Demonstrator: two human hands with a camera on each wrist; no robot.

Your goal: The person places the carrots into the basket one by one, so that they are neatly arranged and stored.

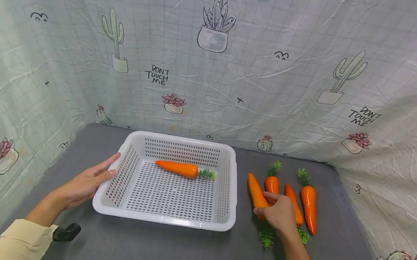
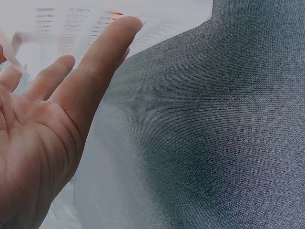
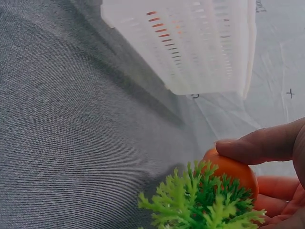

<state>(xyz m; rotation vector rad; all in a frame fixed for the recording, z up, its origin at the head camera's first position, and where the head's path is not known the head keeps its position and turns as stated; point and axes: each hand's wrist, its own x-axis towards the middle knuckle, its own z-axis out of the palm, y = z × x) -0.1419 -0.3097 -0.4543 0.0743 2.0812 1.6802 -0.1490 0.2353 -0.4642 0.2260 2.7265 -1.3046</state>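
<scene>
A white perforated plastic basket (image 1: 161,219) stands on the grey table, with one carrot (image 1: 177,169) lying across its floor, green top to the right. My left hand (image 1: 81,185) is at the basket's left rim, fingers extended and thumb along the side. To the right of the basket, my right hand (image 1: 279,211) pinches a carrot (image 1: 257,192) near its leafy end between thumb and fingers. In the right wrist view, the thumb presses the orange top just above the green leaves (image 3: 200,200). The tip of this carrot points away from me.
Beside my right hand lie more carrots: one (image 1: 271,184) behind it, one (image 1: 294,205) partly hidden by the hand, and one (image 1: 308,207) farthest right. A patterned cloth curtain (image 1: 241,76) closes off the back and both sides of the grey table (image 1: 164,255).
</scene>
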